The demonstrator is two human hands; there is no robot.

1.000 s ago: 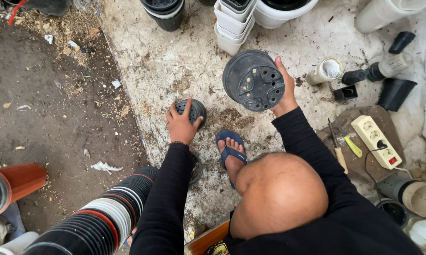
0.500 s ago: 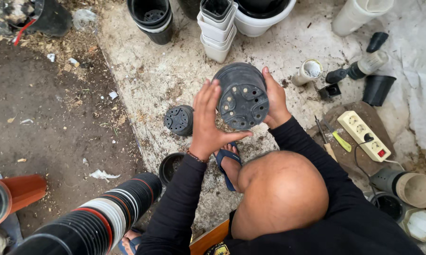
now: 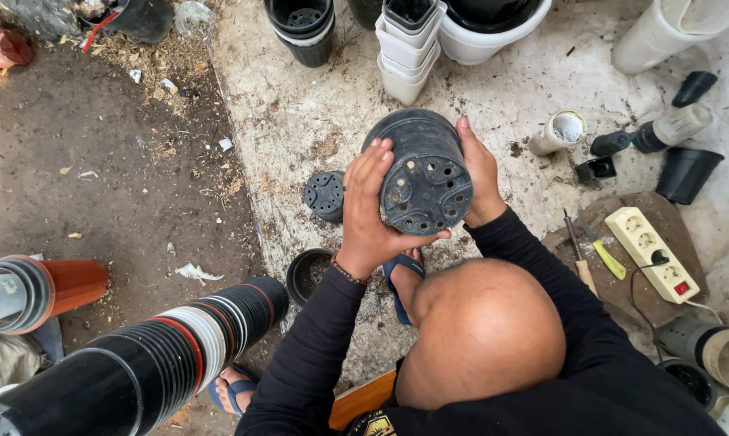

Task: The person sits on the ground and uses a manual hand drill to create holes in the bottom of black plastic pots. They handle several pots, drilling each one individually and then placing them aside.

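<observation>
A large black plastic pot [image 3: 426, 173] is held on its side in front of me, its base with several drainage holes facing the camera. My left hand [image 3: 370, 206] wraps its left side, with the thumb under the base rim. On the pot's right side, my right hand [image 3: 482, 172] presses flat. A small black pot [image 3: 324, 194] sits upside down on the ground just left of my left hand. Another black pot [image 3: 307, 274] stands open near my left forearm.
A long stack of black, white and red pots [image 3: 150, 367] lies at the lower left beside an orange pot [image 3: 70, 282]. White square pots [image 3: 407, 44], black pots [image 3: 301, 26] and a white tub [image 3: 494, 28] stand at the back. A power strip [image 3: 651, 252] and tools [image 3: 599, 252] lie on the right.
My left hand left the small pot on the ground and came up onto the large pot. The large pot has tipped so its base faces the camera, and both hands now hold it.
</observation>
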